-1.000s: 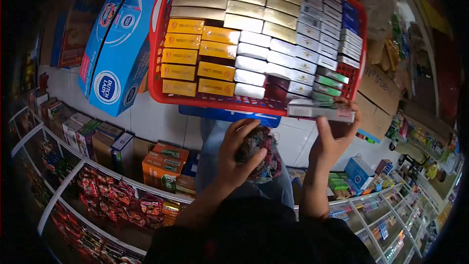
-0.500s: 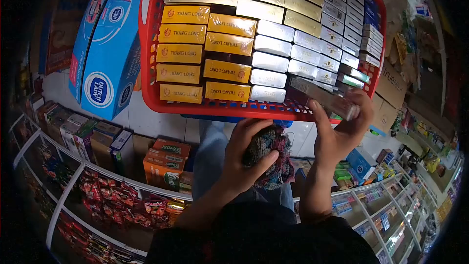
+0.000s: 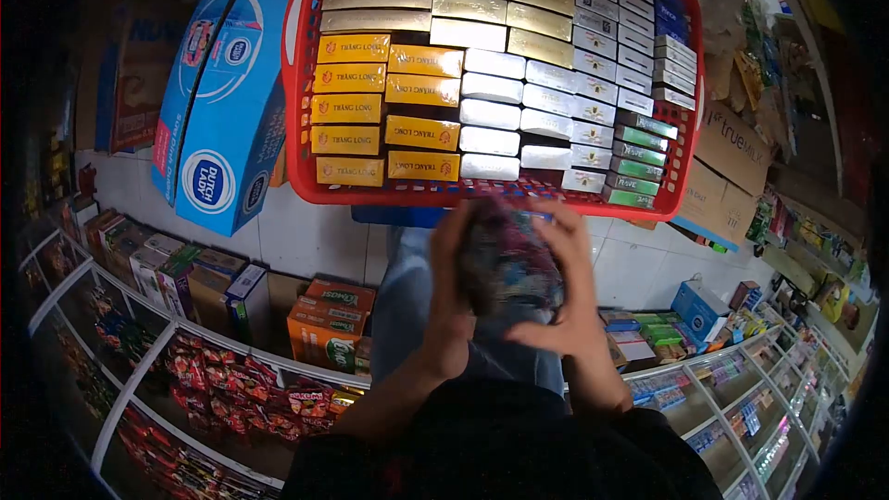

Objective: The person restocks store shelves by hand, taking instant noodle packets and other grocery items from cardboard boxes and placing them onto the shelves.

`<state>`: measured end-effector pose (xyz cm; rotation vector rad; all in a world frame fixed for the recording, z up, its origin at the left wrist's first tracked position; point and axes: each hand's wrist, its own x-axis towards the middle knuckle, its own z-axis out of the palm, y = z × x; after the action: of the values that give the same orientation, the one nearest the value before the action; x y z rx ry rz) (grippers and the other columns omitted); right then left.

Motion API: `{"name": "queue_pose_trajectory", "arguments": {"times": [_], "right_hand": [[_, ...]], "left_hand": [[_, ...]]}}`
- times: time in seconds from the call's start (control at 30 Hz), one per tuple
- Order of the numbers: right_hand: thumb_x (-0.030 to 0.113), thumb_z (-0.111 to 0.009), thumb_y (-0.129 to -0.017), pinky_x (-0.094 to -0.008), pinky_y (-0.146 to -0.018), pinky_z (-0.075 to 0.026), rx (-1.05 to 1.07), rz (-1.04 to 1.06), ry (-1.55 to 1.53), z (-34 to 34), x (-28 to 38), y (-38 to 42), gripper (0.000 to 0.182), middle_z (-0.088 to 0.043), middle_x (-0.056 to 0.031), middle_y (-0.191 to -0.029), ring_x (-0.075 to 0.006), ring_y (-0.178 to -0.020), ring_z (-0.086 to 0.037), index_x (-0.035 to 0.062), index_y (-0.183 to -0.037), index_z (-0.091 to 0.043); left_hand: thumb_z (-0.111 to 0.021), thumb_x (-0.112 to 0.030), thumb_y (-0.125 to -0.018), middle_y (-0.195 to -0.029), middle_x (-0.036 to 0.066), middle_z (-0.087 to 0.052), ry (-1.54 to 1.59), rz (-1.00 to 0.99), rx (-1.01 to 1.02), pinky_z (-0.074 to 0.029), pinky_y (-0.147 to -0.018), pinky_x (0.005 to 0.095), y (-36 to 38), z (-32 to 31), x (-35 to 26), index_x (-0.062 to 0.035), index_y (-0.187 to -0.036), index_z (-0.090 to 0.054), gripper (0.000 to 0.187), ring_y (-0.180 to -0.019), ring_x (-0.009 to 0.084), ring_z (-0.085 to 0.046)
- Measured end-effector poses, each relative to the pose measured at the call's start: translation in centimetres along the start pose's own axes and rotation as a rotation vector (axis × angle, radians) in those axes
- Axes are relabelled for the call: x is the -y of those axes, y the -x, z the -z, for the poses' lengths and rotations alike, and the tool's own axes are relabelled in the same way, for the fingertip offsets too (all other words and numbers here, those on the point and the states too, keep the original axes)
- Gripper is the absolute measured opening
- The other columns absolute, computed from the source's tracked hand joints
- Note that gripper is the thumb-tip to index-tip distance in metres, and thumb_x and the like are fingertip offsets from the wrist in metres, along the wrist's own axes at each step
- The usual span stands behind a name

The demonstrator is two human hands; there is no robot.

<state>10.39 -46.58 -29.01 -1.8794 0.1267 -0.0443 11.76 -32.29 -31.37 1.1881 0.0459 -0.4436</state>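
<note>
Easiest one to read is THĂNG LONG, printed on the yellow packs [image 3: 349, 78] in the red basket [image 3: 298, 143], and some of those are upside down. The big blue box [image 3: 218, 102] says DUTCH LADY in a round logo. Over on the right, a cardboard box [image 3: 732, 165] says "true MILK", and the orange box [image 3: 324, 319] low on the left reads YoMost. Lettering on the green-edged packs [image 3: 637, 168] is too small for me.

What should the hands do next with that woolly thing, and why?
Maybe leave the woolly cloth to the left hand, freeing the right hand for the packs: both hands are around the cloth, while the packs lie in the red basket just beyond.
</note>
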Motion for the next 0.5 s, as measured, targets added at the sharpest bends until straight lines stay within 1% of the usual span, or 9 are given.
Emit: {"name": "queue_pose_trajectory", "arguments": {"times": [0.07, 0.1, 0.13, 0.2, 0.23, 0.27, 0.37, 0.43, 0.5], "right_hand": [[0.027, -0.073, -0.062, -0.0417, -0.090, -0.032, 0.003, 0.088, 0.043, -0.7, -0.6, 1.6, 0.062, -0.042, -0.0207, -0.116, -0.0312, -0.107, -0.043, 0.0046, -0.114, -0.048], [0.025, -0.072, -0.061, -0.0413, -0.089, -0.034, -0.080, 0.108, 0.016, -0.5, -1.0, 2.6, 0.062, -0.043, -0.0206, -0.115, -0.0314, -0.105, -0.045, 0.0044, -0.114, -0.048], [0.023, -0.072, -0.060, -0.0409, -0.087, -0.036, -0.163, 0.128, -0.010, -0.4, -1.4, 3.3, 0.062, -0.043, -0.0205, -0.113, -0.0317, -0.103, -0.046, 0.0041, -0.113, -0.048], [0.016, -0.070, -0.057, -0.0385, -0.084, -0.039, -0.191, 0.080, -0.067, 0.0, -2.2, 3.7, 0.058, -0.045, -0.0200, -0.110, -0.0314, -0.099, -0.048, 0.0023, -0.110, -0.049], [0.013, -0.069, -0.056, -0.0374, -0.084, -0.039, -0.200, 0.028, -0.043, 0.3, -2.4, 3.8, 0.056, -0.046, -0.0197, -0.109, -0.0311, -0.099, -0.049, 0.0017, -0.108, -0.050], [0.011, -0.068, -0.055, -0.0364, -0.083, -0.039, -0.211, -0.020, -0.020, 0.6, -2.7, 3.8, 0.054, -0.047, -0.0194, -0.108, -0.0308, -0.098, -0.049, 0.0012, -0.106, -0.051], [0.007, -0.066, -0.053, -0.0348, -0.085, -0.039, -0.323, -0.063, -0.001, 1.7, -4.0, 4.0, 0.053, -0.047, -0.0177, -0.108, -0.0288, -0.099, -0.049, -0.0006, -0.103, -0.052], [0.005, -0.066, -0.052, -0.0341, -0.086, -0.038, -0.382, -0.076, 0.058, 2.8, -4.8, 4.2, 0.054, -0.048, -0.0162, -0.109, -0.0274, -0.100, -0.049, -0.0010, -0.104, -0.051], [0.006, -0.066, -0.052, -0.0341, -0.087, -0.037, -0.377, -0.098, 0.022, 3.6, -5.2, 4.7, 0.055, -0.048, -0.0162, -0.109, -0.0272, -0.101, -0.049, -0.0007, -0.105, -0.051]], "left_hand": [[-0.040, -0.049, -0.082, -0.136, 0.012, -0.017, 0.376, 0.245, 0.231, -0.026, -0.097, 0.0371, 1.1, -0.4, -0.5, -0.0030, -0.135, -0.015, 0.074, -0.122, 0.0219, -0.025], [-0.048, -0.047, -0.080, -0.136, 0.014, -0.024, 0.438, 0.229, 0.212, -0.025, -0.097, 0.0391, 1.0, -0.7, -0.6, -0.0032, -0.133, -0.026, 0.072, -0.121, 0.0249, -0.028], [-0.048, -0.047, -0.080, -0.136, 0.014, -0.024, 0.433, 0.223, 0.216, -0.025, -0.097, 0.0391, 0.4, 0.0, -0.9, -0.0032, -0.133, -0.026, 0.072, -0.121, 0.0249, -0.028], [-0.056, -0.037, -0.077, -0.123, 0.016, -0.040, -0.754, -0.360, 0.270, -0.028, -0.093, 0.0407, -2.1, 1.8, -1.3, -0.0020, -0.125, -0.041, 0.061, -0.115, 0.0269, -0.037], [-0.061, -0.023, -0.074, -0.108, 0.012, -0.051, -0.974, -0.444, 0.033, -0.032, -0.087, 0.0405, -3.6, 1.2, -2.1, -0.0056, -0.112, -0.054, 0.042, -0.103, 0.0279, -0.044], [-0.061, -0.023, -0.074, -0.108, 0.012, -0.051, -0.974, -0.453, 0.038, -0.032, -0.087, 0.0405, -4.7, 1.3, -1.9, -0.0056, -0.112, -0.054, 0.042, -0.103, 0.0279, -0.044], [-0.063, -0.015, -0.074, -0.102, 0.008, -0.051, -1.296, -0.660, 0.094, -0.032, -0.086, 0.0405, -7.1, 1.4, -1.7, -0.0099, -0.108, -0.056, 0.035, -0.099, 0.0246, -0.045], [-0.062, -0.016, -0.075, -0.095, 0.006, -0.051, -1.451, -0.553, 0.214, -0.034, -0.083, 0.0398, -7.7, 0.2, -2.3, -0.0118, -0.100, -0.060, 0.026, -0.096, 0.0242, -0.045], [-0.063, -0.016, -0.074, -0.095, 0.006, -0.051, -1.446, -0.534, 0.196, -0.034, -0.082, 0.0395, -7.8, 0.0, -2.4, -0.0115, -0.099, -0.060, 0.026, -0.095, 0.0246, -0.045]]}}
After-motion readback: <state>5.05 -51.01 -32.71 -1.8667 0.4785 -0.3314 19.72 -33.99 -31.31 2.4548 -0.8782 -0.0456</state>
